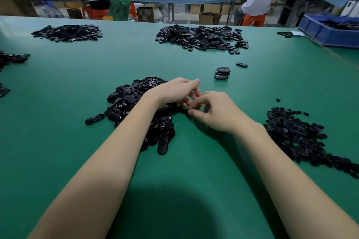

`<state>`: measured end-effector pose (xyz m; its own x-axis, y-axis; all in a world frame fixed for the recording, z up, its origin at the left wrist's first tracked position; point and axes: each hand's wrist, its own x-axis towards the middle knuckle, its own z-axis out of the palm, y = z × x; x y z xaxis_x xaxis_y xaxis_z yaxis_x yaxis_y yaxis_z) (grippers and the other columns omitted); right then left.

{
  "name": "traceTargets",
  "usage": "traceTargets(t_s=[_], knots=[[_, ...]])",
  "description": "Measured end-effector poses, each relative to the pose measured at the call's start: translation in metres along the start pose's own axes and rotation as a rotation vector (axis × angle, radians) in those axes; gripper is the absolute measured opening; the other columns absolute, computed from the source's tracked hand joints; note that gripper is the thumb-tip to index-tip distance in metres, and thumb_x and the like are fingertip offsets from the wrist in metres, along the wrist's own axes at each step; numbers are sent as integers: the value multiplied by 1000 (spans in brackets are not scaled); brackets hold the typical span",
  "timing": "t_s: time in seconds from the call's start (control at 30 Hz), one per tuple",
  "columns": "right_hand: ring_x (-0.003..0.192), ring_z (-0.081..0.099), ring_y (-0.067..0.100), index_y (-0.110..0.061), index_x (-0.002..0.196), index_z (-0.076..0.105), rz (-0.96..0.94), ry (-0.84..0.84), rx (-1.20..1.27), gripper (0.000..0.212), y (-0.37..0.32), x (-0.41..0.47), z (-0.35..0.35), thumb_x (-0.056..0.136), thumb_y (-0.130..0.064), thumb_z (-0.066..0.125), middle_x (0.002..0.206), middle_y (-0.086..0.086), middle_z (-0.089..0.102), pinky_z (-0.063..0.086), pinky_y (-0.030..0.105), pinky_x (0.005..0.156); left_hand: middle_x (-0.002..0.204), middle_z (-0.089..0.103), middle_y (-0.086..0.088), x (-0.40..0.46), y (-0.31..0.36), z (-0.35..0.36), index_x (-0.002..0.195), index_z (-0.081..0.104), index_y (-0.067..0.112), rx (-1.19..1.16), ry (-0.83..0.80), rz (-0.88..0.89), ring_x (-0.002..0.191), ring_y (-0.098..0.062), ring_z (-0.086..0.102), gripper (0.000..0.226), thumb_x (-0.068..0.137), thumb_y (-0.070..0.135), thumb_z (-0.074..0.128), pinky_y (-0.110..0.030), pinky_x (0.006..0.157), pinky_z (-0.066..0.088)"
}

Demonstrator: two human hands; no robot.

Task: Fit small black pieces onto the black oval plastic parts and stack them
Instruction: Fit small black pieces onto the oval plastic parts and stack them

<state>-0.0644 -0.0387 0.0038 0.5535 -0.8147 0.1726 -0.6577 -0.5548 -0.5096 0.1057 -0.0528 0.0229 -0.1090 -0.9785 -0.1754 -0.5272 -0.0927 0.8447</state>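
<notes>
Dead centre of the green table (58, 161), both hands meet over the right edge of the near pile (136, 106) of oval parts. The left hand (172, 91) has its fingers curled down and the right hand (211, 111) is pinching thumb to forefinger at a dark bit between them. I'd guess that's an oval part with a small piece going on, but the fingers hide it, so I can't tell what each hand actually grips.

The small pieces (295, 136) sit in a spread at 3 o'clock, near the right wrist. The finished stack (222, 72) is at 1 o'clock, a few high, with a stray oval (241, 64) just beyond it.

If I were doing it: hold the oval flat and steady with the left, seat the piece square with the right, and press evenly rather than from one corner. Check it's flush before moving on, since a proud piece will make the stack lean.
</notes>
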Motion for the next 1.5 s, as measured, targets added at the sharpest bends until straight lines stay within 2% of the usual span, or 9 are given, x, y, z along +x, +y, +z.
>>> traceTargets(t_s=[0.17,0.27,0.4,0.57,0.67,0.83,1.03,1.33,1.5], knots=[[71,59,-10,-35,88,74,129,14,90,11,23,-3,-29,96,-31,67,83,-19,71,37,1,59,88,73,4,0,0,1,96,69,15,41,-18,-17,71,-10,62,33,105,27,40,-23,67,45],[61,57,-6,-34,84,74,214,29,139,17,36,-8,-45,97,-33,65,77,-17,75,41,12,58,94,76,2,-2,2,3,96,68,16,43,-30,-21,77,-14,63,29,104,23,41,-22,64,45],[71,62,10,-32,84,76,288,20,184,20,48,-16,-61,98,-34,63,78,-17,75,52,31,70,100,76,1,-2,9,17,105,65,20,-11,-5,30,77,-15,65,16,102,31,53,-25,68,48],[51,54,-5,-28,80,77,343,24,160,25,56,-25,-79,97,-37,63,60,-20,67,38,19,55,110,67,-10,-2,20,53,109,68,17,-509,-129,33,86,-19,71,15,104,17,54,-25,80,60],[67,61,7,-29,83,78,385,-30,61,19,54,-27,-85,95,-34,64,73,-13,74,45,23,59,101,74,-12,-1,20,70,102,70,9,-670,-99,15,85,-18,73,20,101,1,52,-21,80,59],[82,67,15,-32,84,77,496,-83,-139,10,51,-26,-98,88,-30,68,87,-8,76,58,33,83,94,76,-13,0,16,78,104,69,3,-732,-56,-32,86,-19,74,20,95,-9,55,-21,84,59],[90,67,16,-39,76,78,609,-229,-275,7,56,-37,-107,78,-32,79,91,-9,72,58,37,91,96,74,-12,-1,17,76,106,67,2,-722,-59,-24,80,-16,75,21,100,-5,48,-21,80,60],[87,65,8,-42,79,78,625,-292,-305,14,53,-40,-113,74,-31,85,89,-16,70,56,31,88,101,73,-15,-2,18,76,102,67,5,-710,-71,-21,88,-22,75,15,97,-4,56,-24,83,60],[96,65,21,-44,70,77,711,-177,-262,18,57,-39,-104,69,-27,84,96,-10,69,58,36,87,103,73,-16,-4,18,77,102,67,5,-708,-66,-17,92,-25,75,16,96,-6,57,-23,81,60]])
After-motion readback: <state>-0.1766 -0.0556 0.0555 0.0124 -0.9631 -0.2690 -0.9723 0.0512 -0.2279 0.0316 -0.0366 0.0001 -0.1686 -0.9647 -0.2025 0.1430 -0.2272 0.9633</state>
